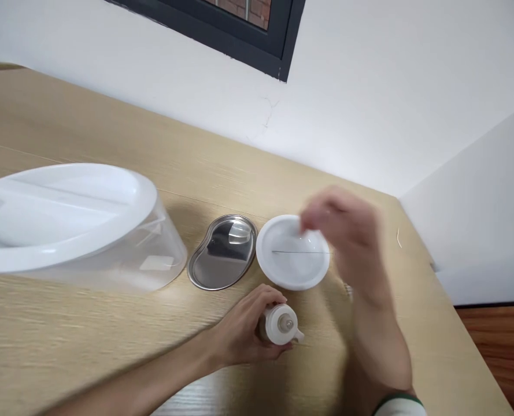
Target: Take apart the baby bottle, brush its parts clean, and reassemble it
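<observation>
My left hand (257,326) is wrapped round a baby bottle (281,325) with a white collar, a clear teat on top and a small handle at its side. The bottle stands upright, seen from above. My right hand (347,242), blurred by motion, is over the right edge of a white bowl (265,268). Its fingers look curled together; whatever they hold, if anything, cannot be made out. A thin dark rod (300,252) stretches across the bowl past its right rim.
A shiny metal kidney-shaped tray (211,274) lies left of the bowl. Further left stands a large clear container with a white rim (148,214). A small bent pale strip (398,238) is on the wooden table (109,335) at right. The wall (347,104) rises behind.
</observation>
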Demonstrator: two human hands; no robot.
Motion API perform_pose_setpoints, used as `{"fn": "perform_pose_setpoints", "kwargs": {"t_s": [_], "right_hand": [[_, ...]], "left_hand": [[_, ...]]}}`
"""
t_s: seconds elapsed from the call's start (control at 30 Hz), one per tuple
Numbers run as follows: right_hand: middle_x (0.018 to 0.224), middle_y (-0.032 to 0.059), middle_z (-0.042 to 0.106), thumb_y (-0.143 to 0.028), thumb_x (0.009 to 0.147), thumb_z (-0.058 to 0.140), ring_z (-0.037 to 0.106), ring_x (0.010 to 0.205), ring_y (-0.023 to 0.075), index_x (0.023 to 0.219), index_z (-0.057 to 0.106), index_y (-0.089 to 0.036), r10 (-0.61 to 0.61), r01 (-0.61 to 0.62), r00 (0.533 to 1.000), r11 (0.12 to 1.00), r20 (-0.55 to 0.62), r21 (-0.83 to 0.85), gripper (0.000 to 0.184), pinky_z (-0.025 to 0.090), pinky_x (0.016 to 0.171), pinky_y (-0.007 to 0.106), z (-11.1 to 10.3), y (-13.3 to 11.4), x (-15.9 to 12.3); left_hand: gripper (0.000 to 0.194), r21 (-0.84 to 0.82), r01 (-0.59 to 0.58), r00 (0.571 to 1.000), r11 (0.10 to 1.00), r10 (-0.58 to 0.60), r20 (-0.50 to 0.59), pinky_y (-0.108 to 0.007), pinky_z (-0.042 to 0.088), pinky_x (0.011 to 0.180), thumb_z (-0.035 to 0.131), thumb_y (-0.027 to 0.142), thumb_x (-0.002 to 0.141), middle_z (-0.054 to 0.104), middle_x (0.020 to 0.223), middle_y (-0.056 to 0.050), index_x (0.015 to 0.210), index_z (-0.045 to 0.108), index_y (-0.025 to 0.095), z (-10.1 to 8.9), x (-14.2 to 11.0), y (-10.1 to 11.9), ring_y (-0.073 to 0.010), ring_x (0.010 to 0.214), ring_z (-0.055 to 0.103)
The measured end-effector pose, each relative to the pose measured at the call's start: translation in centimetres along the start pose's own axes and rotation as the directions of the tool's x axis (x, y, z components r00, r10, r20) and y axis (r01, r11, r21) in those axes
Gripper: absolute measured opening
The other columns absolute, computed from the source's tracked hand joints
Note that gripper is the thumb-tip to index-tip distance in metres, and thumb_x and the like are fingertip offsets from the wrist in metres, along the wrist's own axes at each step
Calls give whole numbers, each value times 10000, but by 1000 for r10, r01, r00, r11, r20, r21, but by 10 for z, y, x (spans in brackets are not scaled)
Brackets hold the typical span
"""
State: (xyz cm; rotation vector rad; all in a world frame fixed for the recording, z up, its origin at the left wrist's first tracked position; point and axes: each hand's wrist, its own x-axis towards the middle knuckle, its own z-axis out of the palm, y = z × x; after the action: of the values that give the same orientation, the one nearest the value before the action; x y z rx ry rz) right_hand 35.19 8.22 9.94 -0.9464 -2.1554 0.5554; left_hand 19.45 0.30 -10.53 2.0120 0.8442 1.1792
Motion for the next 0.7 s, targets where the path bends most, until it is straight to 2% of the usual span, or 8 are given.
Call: {"fn": "perform_pose_setpoints", "kwargs": {"t_s": [0.07,0.13,0.2,0.3,0.4,0.53,0.6,0.7], "right_hand": [[861,26,640,-317,936,596,570,843,162,841,579,-171,-30,54,986,988,161,-145,175,448,815,311,43,24,31],[1038,72,652,-353,923,642,555,1014,200,983,623,-146,43,95,915,944,401,-317,217,418,908,332,82,51,52],[1145,135,622,-455,906,658,531,1096,254,1066,635,-119,133,158,840,868,527,-471,373,410,934,363,113,72,63],[1198,185,593,-549,861,688,500,1170,320,1141,626,-91,204,227,807,760,555,-610,540,404,966,419,145,90,67],[1197,193,593,-517,871,683,508,1162,326,1182,606,-78,232,230,800,733,554,-640,543,401,973,433,163,96,66],[1199,184,582,-439,891,649,521,1118,275,1123,593,-68,213,196,811,779,546,-595,441,414,942,370,157,93,65],[1115,128,609,-402,853,680,551,988,218,1092,574,-91,215,83,825,869,523,-488,406,440,830,316,134,86,59],[958,17,637,-472,799,733,561,818,164,1151,561,-166,220,-98,834,962,506,-256,497,429,685,276,77,63,38]], "left_hand": [[616,1,2,1000,1000,-2,-3,-310,540,794,835,264,662,641,1025,-46,1167,484,225,1,-2,-2,-200,897,648],[590,11,10,1000,1000,-10,4,-317,536,806,824,291,682,643,1034,-53,1162,488,220,2,-3,-4,-205,909,651],[590,23,17,1000,1000,-18,18,-324,532,801,828,312,687,642,1029,-55,1156,483,220,2,-4,-5,-208,905,648],[595,23,27,999,999,-28,35,-325,528,786,838,319,673,641,1012,-50,1140,483,220,2,-4,-5,-205,881,641],[586,0,29,999,1000,-29,30,-323,526,805,837,309,678,645,1021,-51,1144,493,217,1,-3,-5,-205,901,643],[572,-26,34,999,999,-33,22,-318,529,800,836,318,676,656,1027,-53,1140,520,209,1,-3,-4,-211,909,647],[577,-25,52,998,998,-51,23,-323,533,793,845,325,658,659,1019,-54,1126,530,203,1,-3,-3,-219,904,650],[569,-24,79,997,997,-79,27,-327,536,799,847,318,653,657,1016,-51,1112,533,198,1,-2,-1,-219,900,650]]}}
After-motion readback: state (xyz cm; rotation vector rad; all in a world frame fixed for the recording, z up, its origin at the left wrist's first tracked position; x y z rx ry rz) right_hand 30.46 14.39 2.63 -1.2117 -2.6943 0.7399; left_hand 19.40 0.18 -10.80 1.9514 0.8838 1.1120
